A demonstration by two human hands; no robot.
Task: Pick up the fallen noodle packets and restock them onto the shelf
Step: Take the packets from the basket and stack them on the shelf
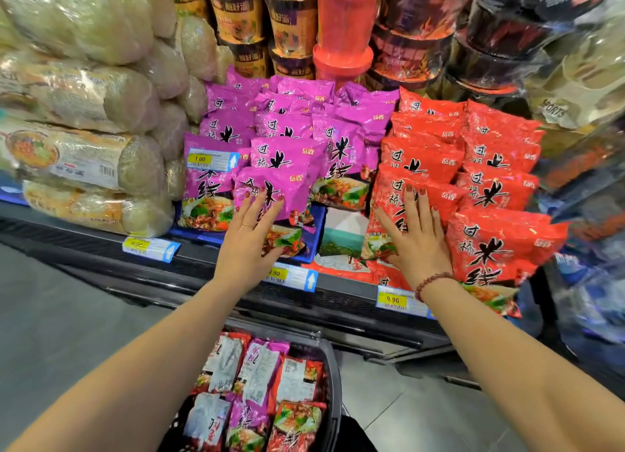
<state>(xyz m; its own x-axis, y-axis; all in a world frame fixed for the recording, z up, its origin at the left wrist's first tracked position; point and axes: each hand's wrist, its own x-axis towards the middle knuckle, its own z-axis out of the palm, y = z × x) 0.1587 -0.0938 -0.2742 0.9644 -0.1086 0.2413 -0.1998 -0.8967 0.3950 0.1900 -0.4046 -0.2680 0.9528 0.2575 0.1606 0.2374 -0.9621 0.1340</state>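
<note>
Head view shows both hands flat on stock at the shelf (338,292) front. Left hand (248,242), fingers spread, presses a purple noodle packet (274,189) at the front of the purple stack. Right hand (417,240), fingers straight and slightly spread, presses a red noodle packet (399,187) among the red ones. Below, a black basket (333,377) holds more red and purple packets (260,370).

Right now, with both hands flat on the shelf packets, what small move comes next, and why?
Probably lift the left hand off the front purple packet and reach down into the basket. The right hand presses flat on a red packet, and the basket holds more loose packets to shelve.
</note>
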